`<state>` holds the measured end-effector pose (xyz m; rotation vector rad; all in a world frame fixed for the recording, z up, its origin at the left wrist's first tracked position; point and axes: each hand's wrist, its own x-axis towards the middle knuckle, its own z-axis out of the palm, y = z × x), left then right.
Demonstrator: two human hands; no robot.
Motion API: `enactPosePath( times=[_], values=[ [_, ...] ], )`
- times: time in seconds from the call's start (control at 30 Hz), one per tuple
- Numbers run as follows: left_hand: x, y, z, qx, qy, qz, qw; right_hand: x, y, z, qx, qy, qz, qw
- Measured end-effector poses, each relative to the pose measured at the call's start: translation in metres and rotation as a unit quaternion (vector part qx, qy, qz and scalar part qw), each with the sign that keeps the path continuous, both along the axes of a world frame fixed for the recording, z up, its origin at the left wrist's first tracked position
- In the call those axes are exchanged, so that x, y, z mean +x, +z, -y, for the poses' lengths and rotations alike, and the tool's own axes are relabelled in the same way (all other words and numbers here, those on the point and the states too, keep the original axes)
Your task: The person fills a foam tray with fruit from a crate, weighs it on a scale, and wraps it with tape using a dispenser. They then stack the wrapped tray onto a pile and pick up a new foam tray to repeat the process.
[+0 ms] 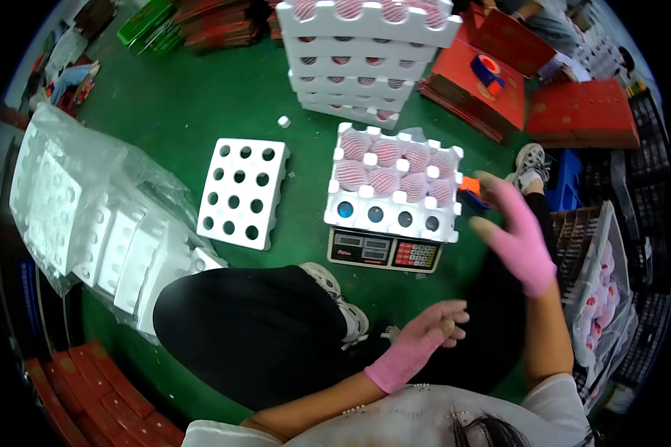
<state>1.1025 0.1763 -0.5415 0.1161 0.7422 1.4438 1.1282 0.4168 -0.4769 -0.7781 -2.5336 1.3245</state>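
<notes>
**Both hands open, right one beside the filled foam tray**

Right hand (516, 242): pink glove, bare fingertips showing. Held wide, thumb well away from the fingers, a broad gap between them. Empty, raised just beside the right side of the tray. Nearest thing to my fingers is an orange and dark-blue tape dispenser (470, 186), by the tray's right edge; I see a small gap between the two.

Left hand (421, 335): matching pink glove. Half open, fingers loosely bent and slightly spread, pointing right. Empty, hanging in front of my body, lower than the scale and apart from it.

White foam tray (392, 214): sits level on a digital scale (385, 249), which stands on the green floor (194, 97). Eight fruits in pink net sleeves (384, 181) fill the two far rows, four to a row. Near row is four round holes, the leftmost showing bright blue.

Around: a twelve-hole foam tray (240, 188) lies flat on the floor, left of the scale. Tall stack of fruit-filled foam trays (358, 67) beyond the scale. Red flattened cartons (470, 86) to the right of that stack, with a second tape dispenser (487, 72) on top. Lined crate of net-sleeved fruit (574, 276) right of my right arm.
</notes>
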Motion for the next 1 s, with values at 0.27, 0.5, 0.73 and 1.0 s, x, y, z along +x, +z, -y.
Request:
enactPosePath(
  times=[0.27, 0.5, 0.73, 1.0],
  values=[
    [0.037, -0.038, -0.009, -0.114, -0.117, -0.083, 0.983, 0.277, 0.043, -0.002, 0.054, -0.355, -0.07, 0.931],
    [0.058, -0.087, 0.007, -0.136, -0.103, -0.014, 0.985, 0.342, 0.021, 0.038, -0.035, -0.475, -0.141, 0.868],
    [0.051, -0.083, -0.011, -0.32, -0.066, -0.066, 0.943, 0.404, 0.063, -0.004, 0.047, -0.504, -0.217, 0.835],
    [0.067, -0.046, -0.028, -0.325, -0.101, -0.09, 0.936, 0.407, 0.056, -0.121, 0.174, -0.389, -0.003, 0.905]
  ],
)
